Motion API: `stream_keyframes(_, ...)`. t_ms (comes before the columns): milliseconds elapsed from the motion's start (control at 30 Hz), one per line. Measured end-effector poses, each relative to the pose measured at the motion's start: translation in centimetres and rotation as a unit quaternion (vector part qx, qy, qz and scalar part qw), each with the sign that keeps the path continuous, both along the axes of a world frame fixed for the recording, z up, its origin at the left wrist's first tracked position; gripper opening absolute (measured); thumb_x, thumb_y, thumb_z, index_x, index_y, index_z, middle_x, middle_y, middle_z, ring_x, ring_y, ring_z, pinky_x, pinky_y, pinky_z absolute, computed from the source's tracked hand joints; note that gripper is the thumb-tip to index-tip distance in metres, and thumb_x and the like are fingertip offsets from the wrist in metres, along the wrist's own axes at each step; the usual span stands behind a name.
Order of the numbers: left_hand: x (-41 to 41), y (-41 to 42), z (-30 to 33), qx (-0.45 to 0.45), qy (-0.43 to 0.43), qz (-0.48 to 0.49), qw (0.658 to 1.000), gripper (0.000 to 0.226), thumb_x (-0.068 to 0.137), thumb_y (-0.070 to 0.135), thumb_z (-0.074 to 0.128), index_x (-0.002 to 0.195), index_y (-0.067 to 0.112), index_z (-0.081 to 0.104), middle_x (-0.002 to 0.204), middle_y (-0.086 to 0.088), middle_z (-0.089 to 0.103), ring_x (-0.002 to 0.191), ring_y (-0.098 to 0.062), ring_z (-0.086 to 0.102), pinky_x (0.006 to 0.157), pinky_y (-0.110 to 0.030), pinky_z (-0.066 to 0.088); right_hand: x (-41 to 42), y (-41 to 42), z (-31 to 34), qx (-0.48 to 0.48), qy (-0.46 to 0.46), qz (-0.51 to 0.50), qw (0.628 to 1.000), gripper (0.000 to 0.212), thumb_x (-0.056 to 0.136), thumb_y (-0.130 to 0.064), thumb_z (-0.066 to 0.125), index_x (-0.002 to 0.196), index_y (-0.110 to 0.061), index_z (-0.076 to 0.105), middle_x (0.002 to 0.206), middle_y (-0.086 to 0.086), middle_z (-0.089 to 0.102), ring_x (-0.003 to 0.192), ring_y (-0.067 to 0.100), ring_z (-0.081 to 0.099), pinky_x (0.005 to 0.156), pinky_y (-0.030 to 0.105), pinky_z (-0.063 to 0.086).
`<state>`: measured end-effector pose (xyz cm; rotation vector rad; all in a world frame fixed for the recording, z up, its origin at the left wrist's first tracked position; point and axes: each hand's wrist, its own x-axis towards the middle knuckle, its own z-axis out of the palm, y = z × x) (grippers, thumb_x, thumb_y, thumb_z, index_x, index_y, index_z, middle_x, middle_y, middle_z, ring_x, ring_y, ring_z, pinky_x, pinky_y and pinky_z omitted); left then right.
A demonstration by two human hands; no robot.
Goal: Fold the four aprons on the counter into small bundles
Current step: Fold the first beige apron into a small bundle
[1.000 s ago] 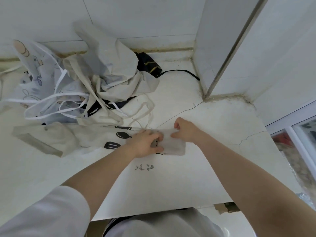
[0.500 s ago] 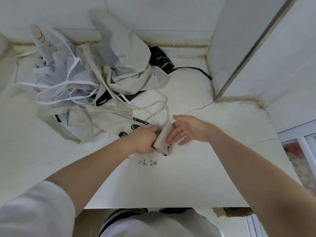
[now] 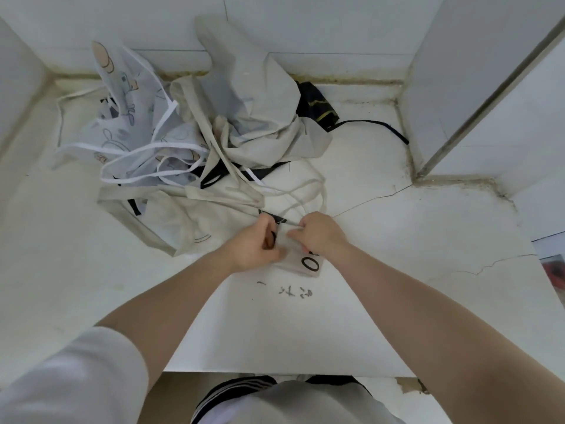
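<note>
Both hands [image 3: 290, 240] newly gripping apron [image 3: 301, 260]

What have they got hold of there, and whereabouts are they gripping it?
Both hands grip one folded beige apron: the left hand curls round its left end, the right hand pinches its upper right edge.

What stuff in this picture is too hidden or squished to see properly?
- Head view: the folded apron bundle is mostly covered by the left hand and right hand; its fold count is hidden.
- The black apron lies mostly behind the beige apron.
- The straps tangle, so their owners are unclear.
- The small marks on the counter are unreadable.
</note>
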<state>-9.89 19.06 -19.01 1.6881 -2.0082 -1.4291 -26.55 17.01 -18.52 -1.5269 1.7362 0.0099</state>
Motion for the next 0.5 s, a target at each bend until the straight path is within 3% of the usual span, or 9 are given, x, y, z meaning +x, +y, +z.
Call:
stream_keyframes(100, -1.2, 0.7, -1.1, -0.142, -0.104, -0.052, 0.983, 0.023, 0.083, 0.024, 0.061, 0.1, 0.014, 0.049, 0.089, 0.0, 0.05, 0.082, -0.023, 0.053, 0.065, -0.029, 0.036, 0.9, -0.2, 0.0, 0.009, 0.05, 0.023, 0.998, 0.032, 0.089, -0.039, 0.053, 0.071, -0.014, 0.048, 0.058, -0.001, 0.061, 0.06, 0.017, 0.055, 0.06, 0.027, 0.039)
stream_keyframes(200, -1.6, 0.3, -1.6, -0.166, -0.117, -0.046, 0.978, 0.02, 0.089, 0.02, 0.053, 0.106, 0.012, 0.057, 0.104, -0.007, 0.051, 0.099, -0.026, 0.052, 0.08, -0.031, 0.042, 0.3, -0.6, 0.3, -0.037, 0.112, 0.09, 0.989, 0.025, 0.092, -0.035, 0.052, 0.103, -0.013, 0.049, 0.096, 0.006, 0.063, 0.087, 0.026, 0.06, 0.066, 0.029, 0.039)
stream_keyframes(233, -1.7, 0.1, -1.7, -0.164, -0.12, -0.051, 0.978, 0.02, 0.089, 0.019, 0.052, 0.107, 0.013, 0.057, 0.106, -0.007, 0.051, 0.103, -0.026, 0.051, 0.084, -0.032, 0.042, -0.1, -0.8, 0.4, -0.049, 0.122, 0.115, 0.985, 0.026, 0.093, -0.034, 0.05, 0.111, -0.015, 0.048, 0.099, 0.005, 0.059, 0.093, 0.026, 0.059, 0.068, 0.03, 0.039)
stream_keyframes(300, -1.7, -0.4, -1.7, -0.169, -0.143, -0.069, 0.973, 0.023, 0.09, 0.018, 0.051, 0.112, 0.014, 0.056, 0.11, -0.006, 0.051, 0.107, -0.024, 0.049, 0.088, -0.032, 0.039, -0.9, -1.2, 0.4, -0.038, 0.083, 0.132, 0.987, 0.021, 0.097, -0.028, 0.044, 0.114, -0.018, 0.05, 0.09, 0.001, 0.053, 0.086, 0.024, 0.056, 0.068, 0.03, 0.04)
stream_keyframes(400, -1.7, -0.6, -1.4, -0.19, -0.154, -0.079, 0.967, 0.025, 0.089, 0.014, 0.051, 0.113, 0.014, 0.057, 0.113, -0.004, 0.054, 0.104, -0.022, 0.052, 0.083, -0.029, 0.037, -2.7, -1.8, 0.5, 0.026, 0.029, 0.116, 0.992, 0.025, 0.09, -0.005, 0.044, 0.109, -0.017, 0.056, 0.068, -0.001, 0.051, 0.059, 0.013, 0.047, 0.052, 0.027, 0.037)
stream_keyframes(500, -1.5, -0.6, -1.4, -0.194, -0.117, -0.081, 0.971, 0.022, 0.086, 0.009, 0.057, 0.107, 0.011, 0.061, 0.107, -0.004, 0.058, 0.097, -0.023, 0.056, 0.082, -0.029, 0.041, -5.0, -2.1, 1.2, 0.055, 0.087, 0.175, 0.979, 0.018, 0.086, -0.014, 0.04, 0.095, -0.025, 0.051, 0.063, 0.003, 0.059, 0.05, 0.017, 0.049, 0.051, 0.024, 0.037)
